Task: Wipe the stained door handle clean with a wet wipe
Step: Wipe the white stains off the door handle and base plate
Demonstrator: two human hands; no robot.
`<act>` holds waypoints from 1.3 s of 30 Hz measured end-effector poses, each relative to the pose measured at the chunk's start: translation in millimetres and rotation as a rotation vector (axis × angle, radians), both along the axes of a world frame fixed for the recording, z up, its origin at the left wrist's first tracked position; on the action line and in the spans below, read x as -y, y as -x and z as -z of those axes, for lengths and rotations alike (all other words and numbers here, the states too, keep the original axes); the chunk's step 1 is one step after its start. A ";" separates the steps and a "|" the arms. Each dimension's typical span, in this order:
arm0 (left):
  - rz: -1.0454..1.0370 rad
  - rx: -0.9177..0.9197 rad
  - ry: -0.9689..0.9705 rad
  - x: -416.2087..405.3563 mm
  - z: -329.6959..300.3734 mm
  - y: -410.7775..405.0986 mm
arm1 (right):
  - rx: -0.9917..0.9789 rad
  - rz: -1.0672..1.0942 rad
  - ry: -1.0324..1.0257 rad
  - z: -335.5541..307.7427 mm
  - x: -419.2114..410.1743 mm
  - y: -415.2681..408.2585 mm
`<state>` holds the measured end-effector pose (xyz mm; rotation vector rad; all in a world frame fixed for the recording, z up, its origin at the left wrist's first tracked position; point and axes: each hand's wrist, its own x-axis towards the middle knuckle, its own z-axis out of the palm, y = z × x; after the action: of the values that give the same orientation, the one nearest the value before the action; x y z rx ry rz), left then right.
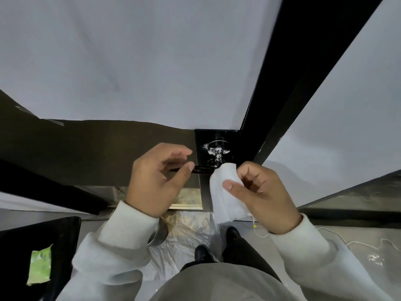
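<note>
A black door handle (204, 169) juts left from a round rose (217, 149) speckled with white stains, on the door's black lock panel. My right hand (258, 192) pinches a white wet wipe (225, 192), whose top edge touches the handle's neck just below the stains. My left hand (160, 179) hovers at the lever's left end, fingers curled and apart, the thumb tip next to the lever; whether it touches is unclear.
A green wet-wipe pack (40, 266) lies on a black seat (60, 235) at lower left. Clear plastic sheeting (184, 231) covers the floor under the door. A thin white cord (355, 243) trails on the floor at right. My black shoes (201, 253) stand below.
</note>
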<state>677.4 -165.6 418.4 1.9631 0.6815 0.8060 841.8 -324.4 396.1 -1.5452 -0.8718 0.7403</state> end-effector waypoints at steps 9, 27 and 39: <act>-0.168 -0.157 -0.176 -22.0 30.8 -9.4 | 0.789 0.264 0.027 27.6 -29.5 23.9; -0.243 -0.169 0.031 -10.4 42.9 -17.9 | 0.766 -0.086 0.425 7.9 -59.0 8.1; -0.222 -0.132 0.185 -14.4 41.9 -19.3 | 0.383 0.326 -0.067 50.9 -22.9 29.0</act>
<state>696.6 -151.2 376.4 1.8044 1.0300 0.7212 812.8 -301.5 345.2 -1.7435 -0.8793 0.1799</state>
